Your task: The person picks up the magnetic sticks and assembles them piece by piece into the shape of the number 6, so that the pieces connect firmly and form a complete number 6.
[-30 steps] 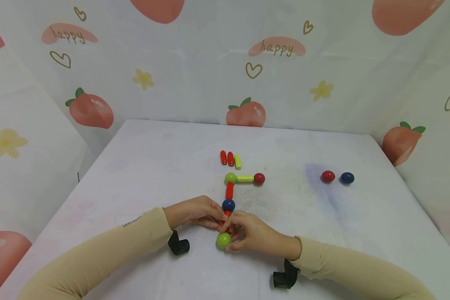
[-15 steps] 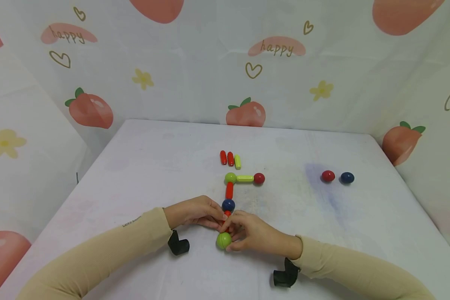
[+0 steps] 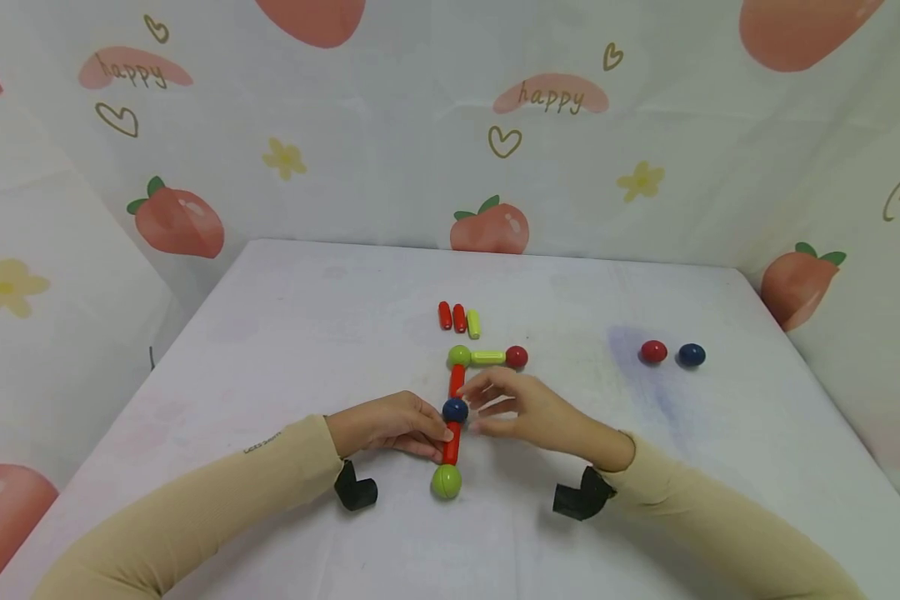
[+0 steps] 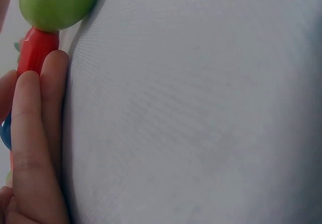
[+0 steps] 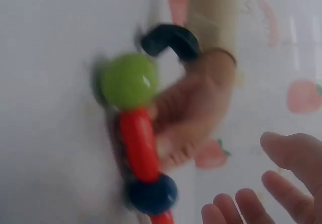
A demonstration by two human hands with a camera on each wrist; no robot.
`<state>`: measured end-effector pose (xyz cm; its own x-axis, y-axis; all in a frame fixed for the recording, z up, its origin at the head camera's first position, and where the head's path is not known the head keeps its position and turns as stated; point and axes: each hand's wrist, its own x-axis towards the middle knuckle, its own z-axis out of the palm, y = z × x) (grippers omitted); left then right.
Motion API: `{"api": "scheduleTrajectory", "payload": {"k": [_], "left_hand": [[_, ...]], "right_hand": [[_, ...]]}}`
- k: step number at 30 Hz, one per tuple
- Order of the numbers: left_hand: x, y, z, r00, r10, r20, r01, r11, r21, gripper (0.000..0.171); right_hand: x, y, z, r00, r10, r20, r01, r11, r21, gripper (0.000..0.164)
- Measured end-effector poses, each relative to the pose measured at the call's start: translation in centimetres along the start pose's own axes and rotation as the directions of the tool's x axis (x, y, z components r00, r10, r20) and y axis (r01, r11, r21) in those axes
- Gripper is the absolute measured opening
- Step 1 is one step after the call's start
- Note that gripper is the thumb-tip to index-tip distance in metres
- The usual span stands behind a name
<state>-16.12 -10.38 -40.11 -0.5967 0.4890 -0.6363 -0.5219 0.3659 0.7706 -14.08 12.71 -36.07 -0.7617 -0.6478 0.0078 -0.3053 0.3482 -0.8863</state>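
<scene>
Both the left hand and the right hand are near the blue ball. The left pinches the near red stick; the right has loose fingers and holds nothing. This stick sits between that ball and the near green ball. Farther off, a second red stick runs to a second green ball. A yellow stick goes right to a red ball.

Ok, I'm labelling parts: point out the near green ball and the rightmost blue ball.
Near green ball (image 3: 447, 482): head view, middle of its visible surface.
Rightmost blue ball (image 3: 692, 355): head view, middle of its visible surface.
</scene>
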Motion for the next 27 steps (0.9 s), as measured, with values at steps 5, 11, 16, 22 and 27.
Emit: {"api": "scheduleTrajectory", "payload": {"k": [5, 11, 16, 22, 27], "left_hand": [[0.0, 0.0, 0.0, 1.000, -0.008, -0.006, 0.008, 1.000, 0.007, 0.017], [0.0, 0.0, 0.0, 1.000, -0.008, -0.001, 0.008, 1.000, 0.003, 0.016], [0.1, -0.1, 0.0, 1.000, -0.006, 0.003, 0.006, 1.000, 0.002, 0.015], [0.0, -0.1, -0.1, 1.000, -0.014, -0.012, 0.014, 1.000, 0.012, 0.017], [0.0, -0.1, 0.0, 1.000, -0.012, -0.006, 0.012, 1.000, 0.007, 0.016]], "right_hand": [[1.0, -0.3, -2.3, 0.996, 0.006, -0.092, -0.007, 1.000, -0.017, 0.040], [2.5, 0.2, -3.9, 0.984, -0.007, -0.180, 0.002, 1.000, -0.026, 0.038], [3.9, 0.8, -4.8, 0.972, 0.044, -0.232, -0.052, 0.998, -0.026, 0.037], [6.3, 1.5, -5.8, 0.952, 0.081, -0.295, -0.096, 0.995, -0.035, 0.037], [8.3, 2.5, -6.2, 0.926, 0.152, -0.346, -0.175, 0.984, -0.037, 0.039]]}}
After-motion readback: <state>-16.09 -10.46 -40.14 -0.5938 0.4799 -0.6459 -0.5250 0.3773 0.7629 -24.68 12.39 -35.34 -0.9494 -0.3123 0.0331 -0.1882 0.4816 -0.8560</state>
